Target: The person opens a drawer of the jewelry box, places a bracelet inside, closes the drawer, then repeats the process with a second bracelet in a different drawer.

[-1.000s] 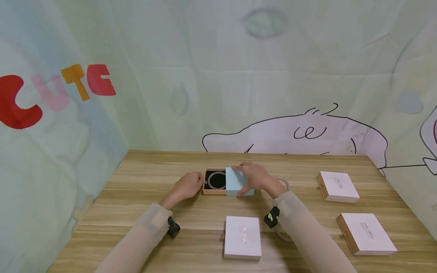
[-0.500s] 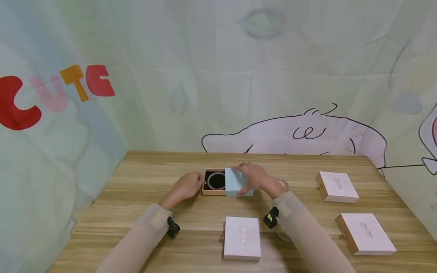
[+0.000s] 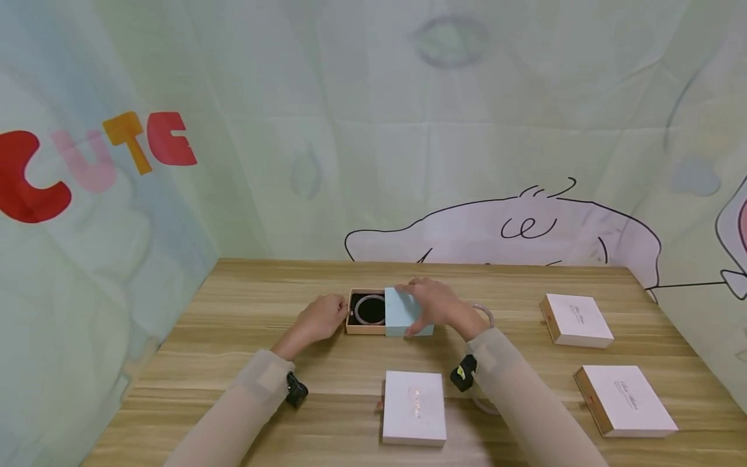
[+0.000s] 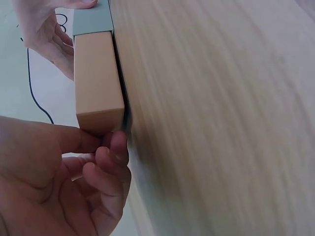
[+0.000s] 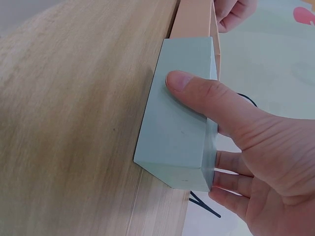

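On the desk, a tan drawer juts leftward out of a pale blue sleeve, and a ring-shaped bangle lies in the drawer's dark lining, its right edge reaching the sleeve's mouth. The left hand is at the drawer's outer end: its fingers are curled in, thumb and forefinger pinching at the end face, though the exact bit between them is hidden. The right hand has its fingers spread across the sleeve's width, thumb pressed to the near side and the others round the far side, so the sleeve sits held between them. The bangle lies between the two hands, touched by neither. A white box lies nearer the person, below the sleeve; two more, a rear box and a front box, lie well to the right.
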Action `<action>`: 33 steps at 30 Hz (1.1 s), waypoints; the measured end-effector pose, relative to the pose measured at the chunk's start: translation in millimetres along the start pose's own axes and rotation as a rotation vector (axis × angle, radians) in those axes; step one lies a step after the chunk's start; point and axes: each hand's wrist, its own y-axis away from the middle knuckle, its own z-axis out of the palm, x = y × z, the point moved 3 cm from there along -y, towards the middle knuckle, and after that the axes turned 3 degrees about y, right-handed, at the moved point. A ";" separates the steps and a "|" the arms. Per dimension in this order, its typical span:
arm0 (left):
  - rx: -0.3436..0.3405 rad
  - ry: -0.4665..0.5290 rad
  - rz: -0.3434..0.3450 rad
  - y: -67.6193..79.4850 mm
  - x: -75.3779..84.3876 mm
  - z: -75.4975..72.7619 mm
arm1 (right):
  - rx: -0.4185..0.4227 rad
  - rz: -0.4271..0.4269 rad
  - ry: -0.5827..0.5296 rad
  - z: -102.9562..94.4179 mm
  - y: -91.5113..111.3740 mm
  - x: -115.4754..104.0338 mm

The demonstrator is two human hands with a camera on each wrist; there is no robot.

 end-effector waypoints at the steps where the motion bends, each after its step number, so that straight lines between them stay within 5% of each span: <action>1: 0.001 0.000 0.001 0.2 0.3 0.1 | -0.001 0.001 -0.002 0.2 0.0 0.0; 33: -0.007 0.007 0.008 -1.3 11.2 4.8 | -0.002 -0.010 0.006 0.4 -0.3 1.1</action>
